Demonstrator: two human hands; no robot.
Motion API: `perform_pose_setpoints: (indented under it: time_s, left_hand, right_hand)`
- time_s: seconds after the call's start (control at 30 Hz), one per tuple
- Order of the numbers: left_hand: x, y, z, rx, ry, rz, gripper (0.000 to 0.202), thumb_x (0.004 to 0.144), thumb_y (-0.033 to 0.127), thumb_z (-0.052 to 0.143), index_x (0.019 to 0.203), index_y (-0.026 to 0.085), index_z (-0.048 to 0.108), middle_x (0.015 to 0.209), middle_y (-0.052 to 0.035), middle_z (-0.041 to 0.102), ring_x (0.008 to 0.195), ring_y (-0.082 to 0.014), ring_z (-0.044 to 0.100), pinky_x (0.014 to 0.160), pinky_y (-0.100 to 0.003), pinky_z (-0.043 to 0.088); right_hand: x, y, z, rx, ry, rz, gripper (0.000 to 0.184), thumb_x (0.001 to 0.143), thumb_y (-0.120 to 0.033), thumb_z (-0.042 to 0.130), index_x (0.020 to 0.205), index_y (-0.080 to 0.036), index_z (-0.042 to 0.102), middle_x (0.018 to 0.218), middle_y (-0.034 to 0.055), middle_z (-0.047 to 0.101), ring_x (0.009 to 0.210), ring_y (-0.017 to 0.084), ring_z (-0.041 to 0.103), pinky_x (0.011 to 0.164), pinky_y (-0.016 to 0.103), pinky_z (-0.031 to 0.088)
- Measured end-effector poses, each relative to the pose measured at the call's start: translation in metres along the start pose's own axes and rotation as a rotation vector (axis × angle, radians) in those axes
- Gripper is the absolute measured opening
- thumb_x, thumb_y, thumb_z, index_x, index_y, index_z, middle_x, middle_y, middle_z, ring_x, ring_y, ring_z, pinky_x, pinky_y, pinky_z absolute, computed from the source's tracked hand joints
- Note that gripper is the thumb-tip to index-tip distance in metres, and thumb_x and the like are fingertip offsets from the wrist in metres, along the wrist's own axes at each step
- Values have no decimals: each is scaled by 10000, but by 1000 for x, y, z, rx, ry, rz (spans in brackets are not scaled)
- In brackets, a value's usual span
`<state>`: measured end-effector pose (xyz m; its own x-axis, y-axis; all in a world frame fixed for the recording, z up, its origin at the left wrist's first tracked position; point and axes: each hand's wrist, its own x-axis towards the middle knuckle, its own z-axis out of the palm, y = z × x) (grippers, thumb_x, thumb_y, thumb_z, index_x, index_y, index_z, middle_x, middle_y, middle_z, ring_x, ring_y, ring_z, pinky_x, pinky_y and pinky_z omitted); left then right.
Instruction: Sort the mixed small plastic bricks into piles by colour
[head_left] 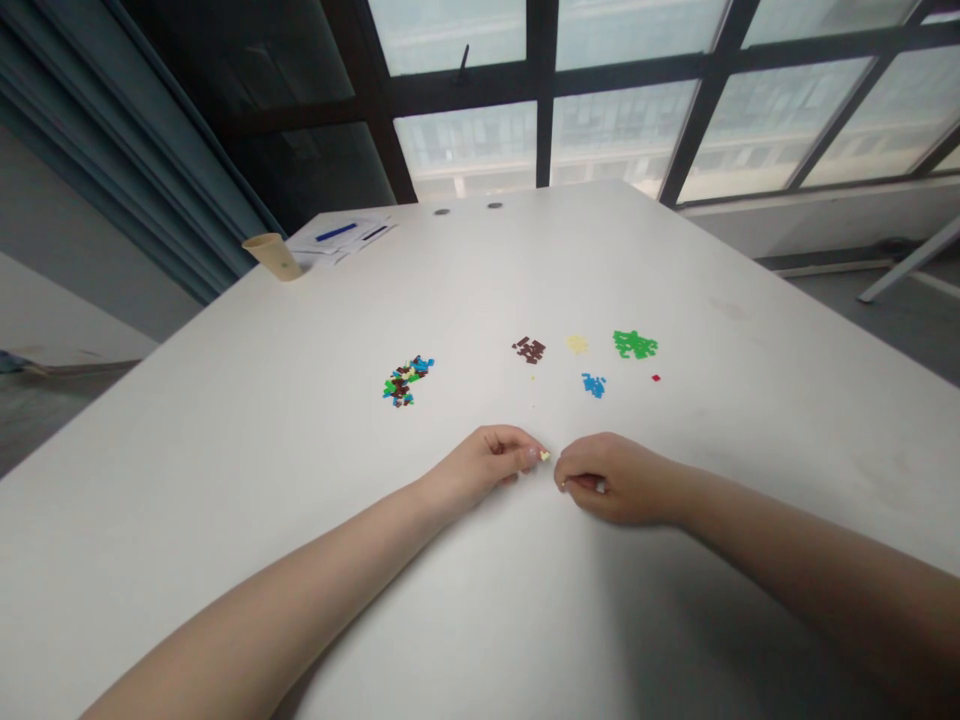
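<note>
My left hand (499, 462) pinches a tiny pale yellow piece (545, 456) between thumb and fingertip, just above the white table (465, 620). Close on its right, my right hand (619, 478) is closed, fingertips pressed together; a speck shows at the tips, too small to name. Beyond the hands lie small flat pieces sorted by colour: a brown pile (530, 349), a pale yellow pile (577, 344), a green pile (634, 344) and a blue pile (594, 385). One red piece (656, 378) sits apart. Farther left is a mixed-colour pile (407, 382).
At the far left edge a beige paper cup (274, 257) stands beside papers (349, 238) with a blue pen (337, 232) on them. Two dark round fittings (494, 206) are set in the table's far end. Windows and a blue-grey curtain (142, 130) lie beyond.
</note>
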<state>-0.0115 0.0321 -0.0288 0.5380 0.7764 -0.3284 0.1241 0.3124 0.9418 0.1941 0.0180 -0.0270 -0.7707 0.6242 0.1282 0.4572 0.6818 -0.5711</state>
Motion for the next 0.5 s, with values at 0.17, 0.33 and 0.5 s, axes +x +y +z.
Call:
perform_pose_setpoints:
  time_s: [0.17, 0.33, 0.5]
  left_hand:
    - [-2, 3, 4, 39, 7, 50, 244, 717, 379, 615, 748, 138, 638, 567, 33, 492, 488, -50, 354, 476, -200, 250]
    - [-4, 7, 8, 97, 7, 232, 156, 715, 293, 626, 717, 139, 651, 696, -17, 608, 679, -108, 504, 667, -233, 372]
    - [-3, 4, 7, 89, -37, 248, 109, 727, 249, 616, 744, 151, 661, 752, -27, 634, 736, -125, 541, 714, -243, 392]
  right_hand:
    - [0, -2, -1, 76, 105, 60, 118, 738, -119, 450, 744, -176, 554, 520, -67, 393, 478, 64, 348, 495, 185, 274]
    - [0, -4, -3, 103, 371, -2, 75, 735, -210, 567, 800, -172, 574, 566, -60, 420, 489, 53, 387, 492, 172, 304]
    - [1, -7, -3, 41, 488, -127, 55, 765, -220, 570, 790, -177, 594, 577, -40, 471, 518, 61, 425, 513, 180, 332]
